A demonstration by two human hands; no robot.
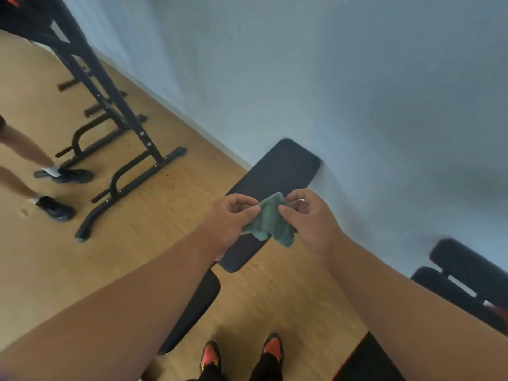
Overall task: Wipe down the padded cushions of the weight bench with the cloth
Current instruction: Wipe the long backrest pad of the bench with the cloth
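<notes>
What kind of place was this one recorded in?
Most likely a small gym or home workout room: a padded weight bench against the wall, a black metal exercise frame on the wood floor, and another padded bench at right.

No readable text in view

Nothing legible shows on the weight bench [277, 171], the cloth [270, 221] or the black frame [115, 111] at upper left; blur hides any small marks that there may be

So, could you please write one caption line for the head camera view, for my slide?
Both hands, left hand and right hand, hold a green cloth above the black bench cushion.
</notes>
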